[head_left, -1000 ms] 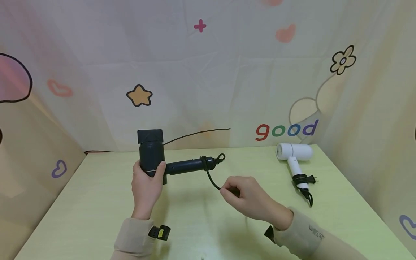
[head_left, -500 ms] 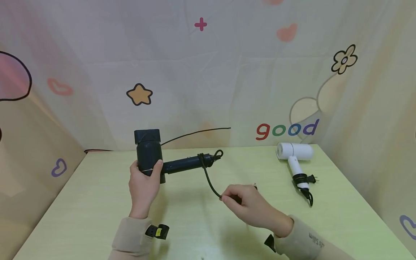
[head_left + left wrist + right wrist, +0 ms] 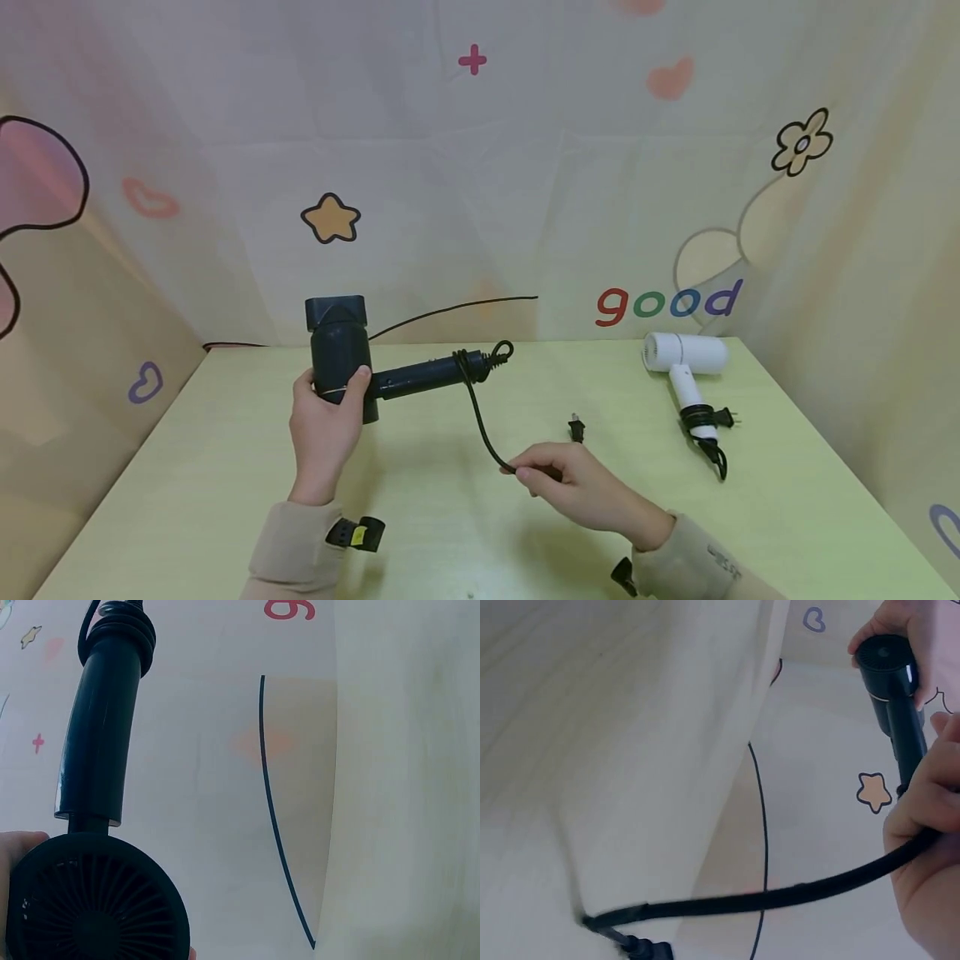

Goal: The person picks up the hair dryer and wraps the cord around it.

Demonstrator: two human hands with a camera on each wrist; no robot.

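A dark hair dryer (image 3: 339,354) is held up over the table, its nozzle upward and its handle pointing right. My left hand (image 3: 322,437) grips the lower part of its barrel, thumb in front. The black cord (image 3: 480,417) loops around the handle's end and hangs down in a curve to my right hand (image 3: 581,487), which pinches it between thumb and fingers. Just beyond that hand shows the plug (image 3: 576,429). In the right wrist view, the free stretch of cord (image 3: 720,903) runs from the fingers towards the plug (image 3: 652,949). The left wrist view shows the round vent grille (image 3: 97,907).
A white hair dryer (image 3: 686,354) lies at the table's back right, its black cord wound around the handle. The pale green table (image 3: 225,467) meets a printed curtain (image 3: 420,167) behind and at both sides.
My right hand has moved down with the cord, drawing out a longer hanging stretch. The plug has come into view beyond it. My left hand and the dryer have shifted slightly left.
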